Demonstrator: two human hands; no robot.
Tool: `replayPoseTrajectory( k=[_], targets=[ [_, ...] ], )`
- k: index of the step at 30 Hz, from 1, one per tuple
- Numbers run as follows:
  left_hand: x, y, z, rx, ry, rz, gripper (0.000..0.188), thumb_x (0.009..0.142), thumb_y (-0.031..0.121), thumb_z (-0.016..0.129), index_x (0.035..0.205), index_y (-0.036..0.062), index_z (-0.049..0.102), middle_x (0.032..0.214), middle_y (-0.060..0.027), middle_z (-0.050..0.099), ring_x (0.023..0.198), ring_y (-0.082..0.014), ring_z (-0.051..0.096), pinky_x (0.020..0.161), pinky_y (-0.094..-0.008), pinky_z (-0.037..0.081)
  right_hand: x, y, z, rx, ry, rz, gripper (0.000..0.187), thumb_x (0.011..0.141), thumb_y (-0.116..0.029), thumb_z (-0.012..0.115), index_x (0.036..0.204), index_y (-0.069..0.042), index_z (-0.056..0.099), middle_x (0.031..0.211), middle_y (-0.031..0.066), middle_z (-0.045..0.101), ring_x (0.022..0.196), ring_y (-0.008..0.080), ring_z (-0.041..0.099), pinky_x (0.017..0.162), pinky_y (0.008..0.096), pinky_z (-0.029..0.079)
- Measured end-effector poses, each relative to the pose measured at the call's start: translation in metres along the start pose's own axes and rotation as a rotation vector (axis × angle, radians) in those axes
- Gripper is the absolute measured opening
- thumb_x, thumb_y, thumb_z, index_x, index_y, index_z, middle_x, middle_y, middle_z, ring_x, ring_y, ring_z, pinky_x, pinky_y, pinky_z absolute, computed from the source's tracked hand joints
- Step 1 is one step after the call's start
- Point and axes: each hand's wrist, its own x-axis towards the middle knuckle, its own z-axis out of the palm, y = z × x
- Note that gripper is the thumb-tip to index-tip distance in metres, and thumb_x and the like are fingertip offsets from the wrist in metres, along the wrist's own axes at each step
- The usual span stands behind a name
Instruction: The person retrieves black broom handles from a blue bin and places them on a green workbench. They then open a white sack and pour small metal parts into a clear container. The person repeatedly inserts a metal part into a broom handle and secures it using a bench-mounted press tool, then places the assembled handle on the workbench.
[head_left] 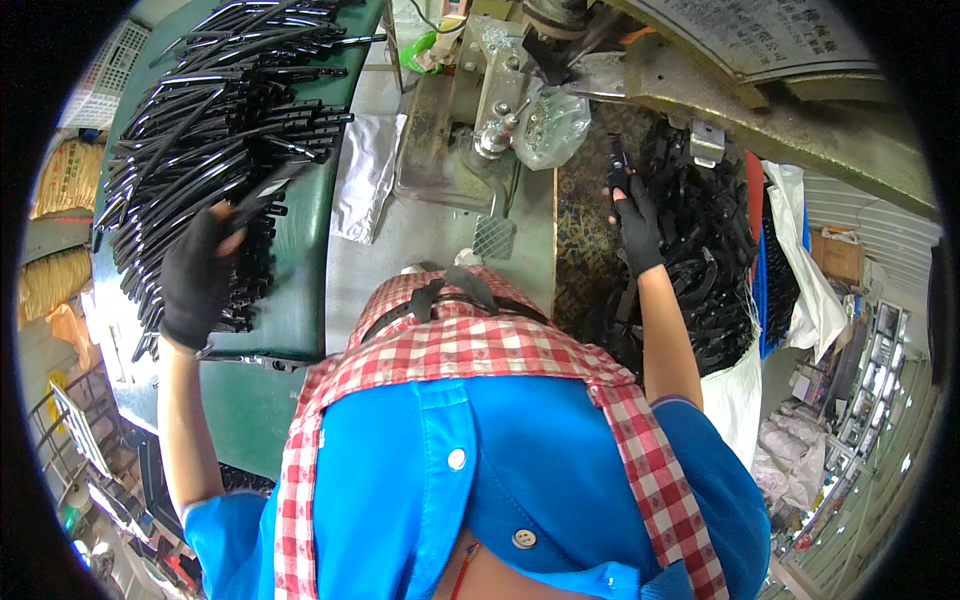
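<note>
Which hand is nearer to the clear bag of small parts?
Right: the right hand is to the lower right of the clear bag; the left hand is far left, by the black tubes.

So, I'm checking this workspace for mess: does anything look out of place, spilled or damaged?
Nothing looks plainly spilled or damaged. One black tube near the far end of the pile juts rightward past its neighbours, to about the edge of the green table, so it looks askew.
</note>
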Motion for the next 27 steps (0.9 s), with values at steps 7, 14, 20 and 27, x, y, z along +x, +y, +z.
replayPoseTrajectory(
  k=[7, 14, 20, 27],
  targets=[
    [0.087, 0.098, 0.029, -0.013, -0.295, 0.357, 0.027, 0.091, 0.034, 0.053, 0.097, 0.0086, 0.057, 0.066, -0.0155, 0.057, 0.06, -0.0369, 0.057, 0.052, -0.0445, 0.042, -0.032, -0.095, 0.033, -0.203, -0.451, -0.224, 0.039, 0.094, -0.036, 0.048, 0.095, -0.002, 0.064, 0.069, 0.0061, 0.059, 0.064, 0.0169, 0.056, 0.059, 0.0315, 0.043],
    [0.104, 0.102, 0.044, 0.1, -0.361, 0.497, 0.031, 0.09, 0.041, 0.051, 0.091, 0.011, 0.059, 0.059, -0.0129, 0.057, 0.058, -0.0338, 0.06, 0.05, -0.0427, 0.044, -0.044, -0.16, 0.032, -0.66, -0.403, -0.433, 0.035, 0.094, -0.036, 0.051, 0.094, -0.004, 0.066, 0.067, 0.0151, 0.059, 0.059, 0.0236, 0.056, 0.057, 0.0331, 0.041],
    [0.114, 0.106, 0.052, 0.238, -0.399, 0.504, 0.031, 0.089, 0.038, 0.055, 0.086, 0.0073, 0.058, 0.061, -0.0149, 0.055, 0.057, -0.0367, 0.057, 0.051, -0.0444, 0.043, -0.036, -0.149, 0.032, -0.586, -0.417, -0.543, 0.045, 0.092, -0.043, 0.053, 0.083, -0.001, 0.065, 0.064, 0.0205, 0.057, 0.057, 0.0331, 0.057, 0.056, 0.0396, 0.044],
    [0.119, 0.098, 0.075, 0.118, -0.309, 0.498, 0.038, 0.092, 0.045, 0.047, 0.088, 0.0088, 0.056, 0.059, -0.015, 0.057, 0.057, -0.0355, 0.059, 0.05, -0.0446, 0.045, -0.025, -0.174, 0.037, -0.784, -0.34, -0.548, 0.037, 0.093, -0.036, 0.052, 0.084, -0.003, 0.067, 0.064, 0.0229, 0.051, 0.054, 0.0362, 0.053, 0.048, 0.0395, 0.037]
  ],
)
